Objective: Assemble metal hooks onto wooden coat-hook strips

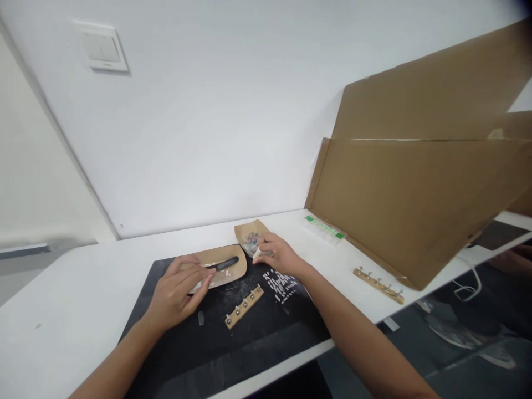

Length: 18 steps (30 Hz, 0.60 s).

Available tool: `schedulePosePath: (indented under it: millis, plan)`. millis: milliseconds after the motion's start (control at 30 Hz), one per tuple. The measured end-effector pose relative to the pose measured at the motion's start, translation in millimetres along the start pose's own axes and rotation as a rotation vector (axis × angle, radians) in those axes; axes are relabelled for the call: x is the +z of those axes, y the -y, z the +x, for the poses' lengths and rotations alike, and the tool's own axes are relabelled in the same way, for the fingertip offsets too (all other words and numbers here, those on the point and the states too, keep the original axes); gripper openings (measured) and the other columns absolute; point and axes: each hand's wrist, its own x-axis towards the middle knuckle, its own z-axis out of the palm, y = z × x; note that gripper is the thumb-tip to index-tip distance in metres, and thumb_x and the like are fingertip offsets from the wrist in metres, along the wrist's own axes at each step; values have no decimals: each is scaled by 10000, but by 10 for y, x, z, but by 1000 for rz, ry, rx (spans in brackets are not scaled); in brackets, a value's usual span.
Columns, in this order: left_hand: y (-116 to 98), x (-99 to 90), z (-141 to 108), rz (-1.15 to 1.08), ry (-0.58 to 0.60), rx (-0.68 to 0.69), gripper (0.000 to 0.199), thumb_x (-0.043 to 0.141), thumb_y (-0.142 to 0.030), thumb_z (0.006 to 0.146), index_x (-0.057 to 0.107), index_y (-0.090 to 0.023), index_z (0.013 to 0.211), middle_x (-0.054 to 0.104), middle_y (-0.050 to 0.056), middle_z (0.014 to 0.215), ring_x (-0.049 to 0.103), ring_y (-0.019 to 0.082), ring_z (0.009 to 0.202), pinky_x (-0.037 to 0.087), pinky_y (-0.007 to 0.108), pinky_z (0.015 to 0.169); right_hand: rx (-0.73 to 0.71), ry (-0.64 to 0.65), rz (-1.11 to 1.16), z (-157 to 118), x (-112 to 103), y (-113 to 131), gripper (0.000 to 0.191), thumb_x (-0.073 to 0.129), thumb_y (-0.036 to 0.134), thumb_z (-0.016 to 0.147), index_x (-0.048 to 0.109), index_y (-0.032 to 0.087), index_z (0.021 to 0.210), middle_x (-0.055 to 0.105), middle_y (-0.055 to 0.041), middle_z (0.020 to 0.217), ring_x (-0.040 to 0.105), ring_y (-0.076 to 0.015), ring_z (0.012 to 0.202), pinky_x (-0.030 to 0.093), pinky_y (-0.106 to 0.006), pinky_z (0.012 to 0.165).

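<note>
My left hand (178, 288) is over a brown paper sheet (238, 270) with small white pieces on it. Thumb and index finger close together at the near end of a dark, round-ended stick (228, 263), which slants off to the right. Fingers hide that end. In my right hand (280, 256), fingers pinch a small whitish object (261, 252); its kind is unclear. Just behind lies a clear packet (250, 243) of colourful bits on brown paper. A wooden strip (244, 308) with several small posts sits between my hands, beside rows of white pieces (280, 285).
A black mat (216, 354) covers part of the white table (62, 310). At the right are a second wooden strip (378, 285), a clear box with a green-edged label (325, 228) and a large open cardboard box (407, 188). A wall rises behind.
</note>
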Motion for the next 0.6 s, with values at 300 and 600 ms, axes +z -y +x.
schedulePosePath:
  millis: [300, 600]
  plan:
    - [5, 6, -16, -8, 3, -21, 241, 681, -64, 929, 719, -191, 1130, 813, 45, 973, 712, 217, 903, 554, 446, 935, -19, -9, -11, -4, -12, -32, 157, 672, 297, 1004, 802, 219, 960, 735, -86, 1064, 663, -241, 1077, 527, -410, 989]
    - [-7, -1, 4, -4, -7, -3, 236, 686, -55, 932, 706, -189, 1125, 806, 40, 939, 708, 222, 884, 556, 453, 909, 22, -22, -22, -3, -34, -56, 303, 901, 480, 771, 804, 203, 844, 710, -58, 999, 658, -233, 981, 535, -378, 903]
